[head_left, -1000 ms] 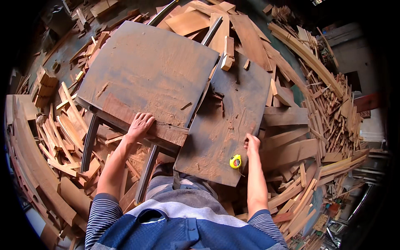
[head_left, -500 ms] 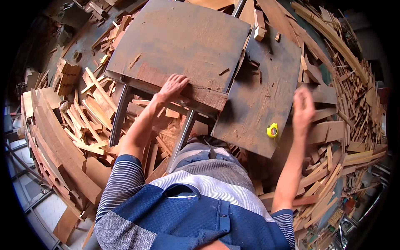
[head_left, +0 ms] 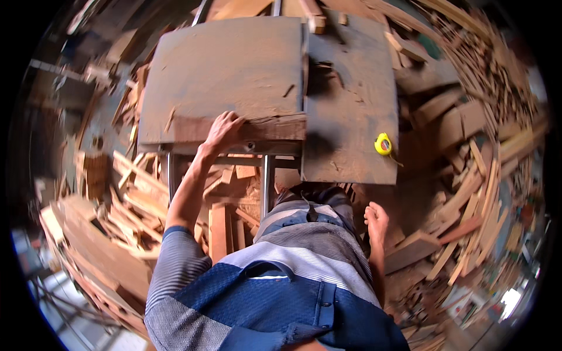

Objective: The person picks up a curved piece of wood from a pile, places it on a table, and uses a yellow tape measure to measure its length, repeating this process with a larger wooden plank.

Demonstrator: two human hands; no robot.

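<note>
My left hand (head_left: 224, 130) is closed over a reddish-brown wooden board (head_left: 272, 126) that lies along the near edge of a dusty metal machine table (head_left: 228, 64). Its fingers rest on top of the board, and the underside of the grip is hidden. Lower down at my right side, my right hand (head_left: 376, 219) hangs away from the table with its fingers loosely curled in, and nothing shows in it. A yellow tape measure (head_left: 383, 144) lies on the right-hand table plate (head_left: 351, 117), near its right edge.
Wood chips and sawdust lie on both plates, and a small wood block (head_left: 316, 24) sits at the far gap. Stacked planks (head_left: 99, 251) and offcuts crowd the left. More scrap wood (head_left: 462, 123) piles up on the right. A metal leg (head_left: 268, 181) stands under the table.
My right hand has dropped from beside the right plate toward my body. My left hand stays on the board. The view has turned, so the table now appears straighter.
</note>
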